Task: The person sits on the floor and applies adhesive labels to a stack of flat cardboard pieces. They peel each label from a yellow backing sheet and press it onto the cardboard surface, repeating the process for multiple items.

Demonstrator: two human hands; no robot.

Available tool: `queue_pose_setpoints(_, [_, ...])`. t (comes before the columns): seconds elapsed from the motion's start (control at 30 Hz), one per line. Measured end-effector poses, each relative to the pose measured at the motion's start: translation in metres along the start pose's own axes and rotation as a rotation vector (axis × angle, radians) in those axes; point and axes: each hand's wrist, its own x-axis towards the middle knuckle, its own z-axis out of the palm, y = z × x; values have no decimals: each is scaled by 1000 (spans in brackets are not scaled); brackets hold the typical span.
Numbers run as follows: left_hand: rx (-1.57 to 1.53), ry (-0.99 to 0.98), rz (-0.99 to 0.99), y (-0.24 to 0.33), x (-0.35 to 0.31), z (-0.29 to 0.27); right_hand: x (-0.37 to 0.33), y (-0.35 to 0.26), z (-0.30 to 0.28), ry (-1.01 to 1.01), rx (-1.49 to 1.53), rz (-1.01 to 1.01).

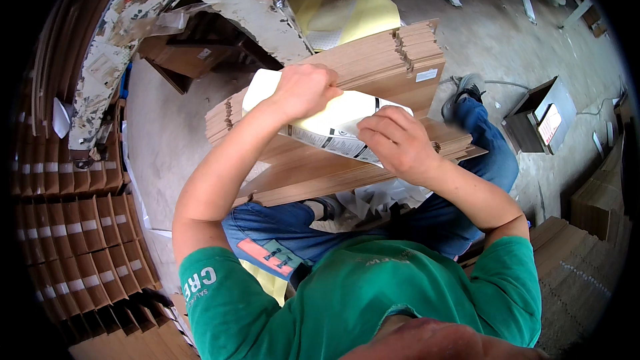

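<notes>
Between my hands is a sheet of printed labels (343, 119), white with black print and a pale yellowish backing. My left hand (305, 91) is closed on its upper left part. The fingers of my right hand (399, 143) pinch the sheet's right side, near its lower edge. Beneath the sheet lie stacks of thin brown wood-look panels (370, 60) with notched edges, tilted in front of my legs. A small white label (426, 75) shows on one panel at the upper right. The sheet hides part of the stacks.
Yellow backing sheets (380, 15) lie beyond the panels. To the right, a phone-like device (549, 124) leans on a dark box (560, 97). Rows of brown panels with white labels (73, 228) stand at left, below a peeling painted frame (107, 40). Crumpled white paper (380, 200) lies between my legs.
</notes>
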Motion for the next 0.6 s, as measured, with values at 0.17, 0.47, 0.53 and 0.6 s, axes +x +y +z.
queue_pose_setpoints(0.17, [229, 73, 1, -24, 4, 9, -11, 18, -23, 151, 221, 251])
queue_pose_setpoints(0.47, [463, -360, 296, 15, 32, 75, -160, 210, -3, -78, 808, 1311])
queue_pose_setpoints(0.53, [626, -453, 317, 56, 46, 97, -171, 223, 13, -122, 839, 1317])
queue_pose_setpoints(0.6, [715, -428, 437, 79, 59, 140, -177, 232, 31, -104, 881, 1307])
